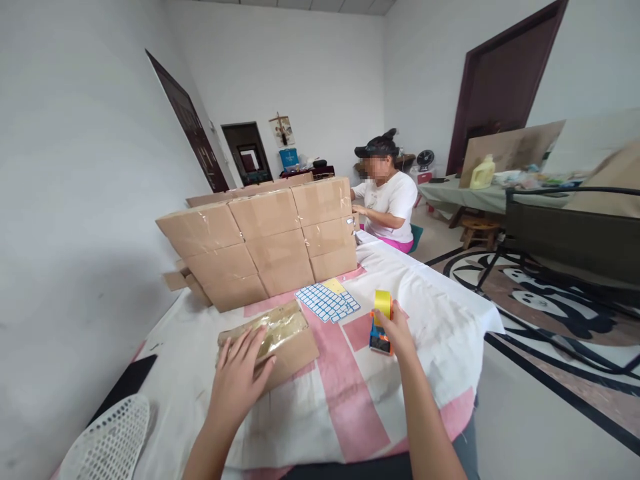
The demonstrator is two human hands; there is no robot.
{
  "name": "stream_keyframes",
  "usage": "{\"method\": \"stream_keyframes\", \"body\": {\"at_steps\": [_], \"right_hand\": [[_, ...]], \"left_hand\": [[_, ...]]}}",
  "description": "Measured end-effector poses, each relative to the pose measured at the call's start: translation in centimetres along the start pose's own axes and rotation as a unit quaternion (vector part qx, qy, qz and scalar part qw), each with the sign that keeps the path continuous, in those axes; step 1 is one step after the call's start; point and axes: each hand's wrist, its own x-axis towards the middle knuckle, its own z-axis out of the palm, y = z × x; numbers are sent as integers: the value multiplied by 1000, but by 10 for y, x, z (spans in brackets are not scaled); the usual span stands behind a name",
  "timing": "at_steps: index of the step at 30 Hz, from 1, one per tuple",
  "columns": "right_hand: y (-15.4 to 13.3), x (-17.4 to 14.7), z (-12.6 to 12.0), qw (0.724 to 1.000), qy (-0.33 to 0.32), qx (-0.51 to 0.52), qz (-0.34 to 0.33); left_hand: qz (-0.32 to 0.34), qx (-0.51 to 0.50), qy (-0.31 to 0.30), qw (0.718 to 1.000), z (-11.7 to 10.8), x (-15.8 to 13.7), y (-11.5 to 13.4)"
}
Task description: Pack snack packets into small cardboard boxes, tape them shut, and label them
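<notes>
My left hand point(244, 363) lies with spread fingers on top of a small cardboard box point(293, 347). Shiny tape covers the box's upper face. To the right, my right hand point(397, 328) is wrapped round a tape dispenser point(381, 341) with a blue and orange body and a yellow roll. The dispenser is at the table's right side, apart from the box. Between box and dispenser, a bit farther back, lie sheets of blue-bordered white labels point(327, 301) with a yellow piece among them.
Stacked cardboard boxes point(273, 237) form a wall across the table's far side. A person point(387, 200) in a white shirt sits beyond its right end. A white perforated chair back point(113, 437) stands at lower left. The cloth point(350, 400) hangs over the table's right edge.
</notes>
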Motion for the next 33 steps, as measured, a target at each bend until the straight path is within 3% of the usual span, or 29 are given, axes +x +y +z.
{"method": "stream_keyframes", "body": {"at_steps": [4, 6, 8, 12, 16, 20, 24, 28, 33], "right_hand": [[-4, -8, 1, 997, -71, 28, 15], [-8, -17, 9, 995, -85, 49, 14], [-14, -28, 22, 994, -93, 64, 10], [-36, -54, 50, 987, -122, 101, 18], [-56, -77, 69, 975, -130, 171, 55], [-58, -88, 77, 970, -121, 193, 85], [-51, -90, 80, 977, -63, 155, 135], [-49, -88, 80, 986, -15, 112, 126], [-42, -77, 78, 982, 25, 143, 125]], "left_hand": [[-22, -46, 113, 992, -8, -3, 17], [-21, -99, 183, 978, -8, -7, 37], [-16, -179, 205, 962, -4, -10, 64], [-55, -340, 113, 932, 11, -8, 120], [-125, -383, 50, 914, 30, 5, 152], [-188, -445, 9, 876, 42, 12, 161], [-232, -493, 24, 838, 43, 9, 170], [-263, -528, 31, 807, 40, 4, 181], [-289, -570, 3, 769, 36, -8, 186]]}}
